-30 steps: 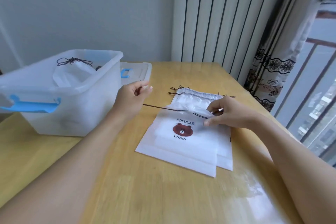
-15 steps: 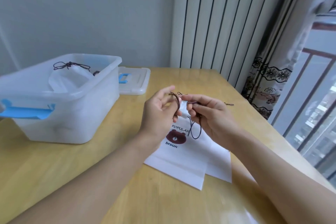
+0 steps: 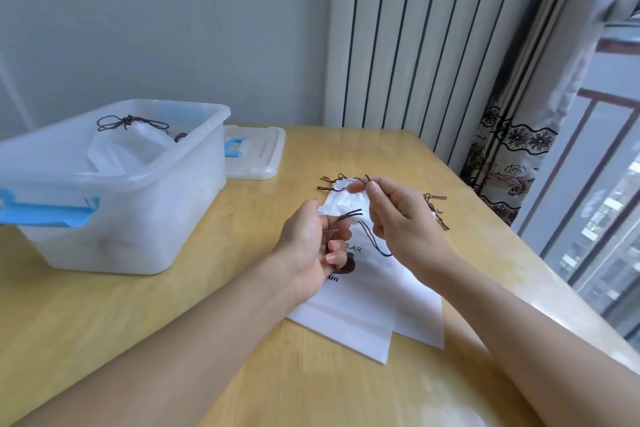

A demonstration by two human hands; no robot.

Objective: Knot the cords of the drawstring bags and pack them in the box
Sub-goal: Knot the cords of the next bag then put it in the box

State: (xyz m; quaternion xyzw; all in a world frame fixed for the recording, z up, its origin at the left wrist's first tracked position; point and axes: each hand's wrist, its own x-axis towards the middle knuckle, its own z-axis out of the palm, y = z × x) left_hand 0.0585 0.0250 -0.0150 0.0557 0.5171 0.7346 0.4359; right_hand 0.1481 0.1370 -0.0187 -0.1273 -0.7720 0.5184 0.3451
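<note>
A white drawstring bag (image 3: 367, 302) with a brown bear print lies on the wooden table, on top of another white bag (image 3: 420, 319). My left hand (image 3: 311, 246) grips one length of its dark brown cord (image 3: 341, 218) above the gathered bag mouth. My right hand (image 3: 398, 218) pinches the other cord end between thumb and forefinger, and a loop of cord hangs below it. The translucent plastic box (image 3: 138, 204) stands at the left and holds a knotted bag (image 3: 131, 146).
The box lid (image 3: 256, 152) with a blue handle lies behind the box. A striped radiator panel and a patterned curtain (image 3: 509, 166) stand at the back right. The window side runs along the table's right edge. Loose cord ends (image 3: 436, 208) lie beyond my right hand.
Both hands lifted the cords off the bag and came together over its mouth. They now hold separate cord ends slightly apart, with the bag top gathered and raised.
</note>
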